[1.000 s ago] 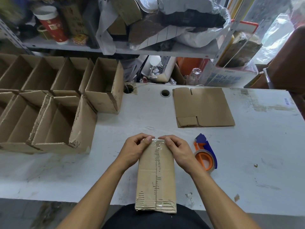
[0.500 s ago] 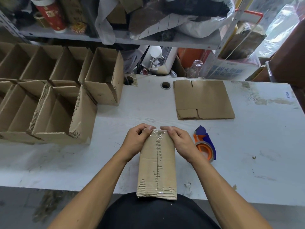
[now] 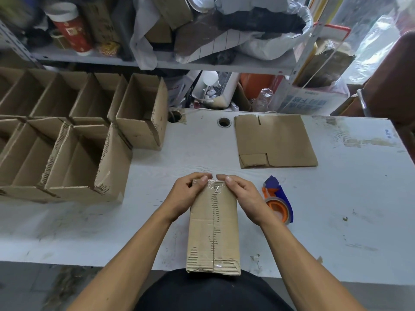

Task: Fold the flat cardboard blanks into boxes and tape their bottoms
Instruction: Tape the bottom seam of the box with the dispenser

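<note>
At six o'clock, nearest the person's dark-clothed body, a long brown corrugated cardboard box [image 3: 213, 227] lies bottom-up on the scuffed white tabletop [image 3: 336, 221], its near end overhanging the table's edge. A strip of clear tape [image 3: 216, 189] runs along its centre seam and wrinkles over the far end.

Both bare forearms reach in from below to that far end. The left hand [image 3: 186, 198] grips the far left corner, its fingers [image 3: 203, 178] curled over the top edge and the thumb lying on the taped face. The right hand [image 3: 244, 196] mirrors it on the far right corner, fingers [image 3: 224, 177] curled over the edge and thumb pressing the tape down. The two sets of fingertips nearly meet above the seam.

At three o'clock from the box, just beside the right wrist, lies a blue and orange tape dispenser [image 3: 278, 202] holding a roll of clear tape.

Farther out, at one o'clock, a flat brown cardboard blank [image 3: 276, 140] lies on the tabletop, with one small flap folded over at its near left corner. A round cable hole [image 3: 224, 122] sits just left of it near the far edge.

From nine to eleven o'clock, two rows of open-topped folded cardboard boxes [image 3: 85, 158] stand packed side by side, the rightmost one [image 3: 143, 113] at the far row's end.

Beyond the tabletop at twelve o'clock, a grey metal shelf [image 3: 202, 63] carries a red and white paper cup [image 3: 71, 28], plastic bags and cardboard scraps.
</note>
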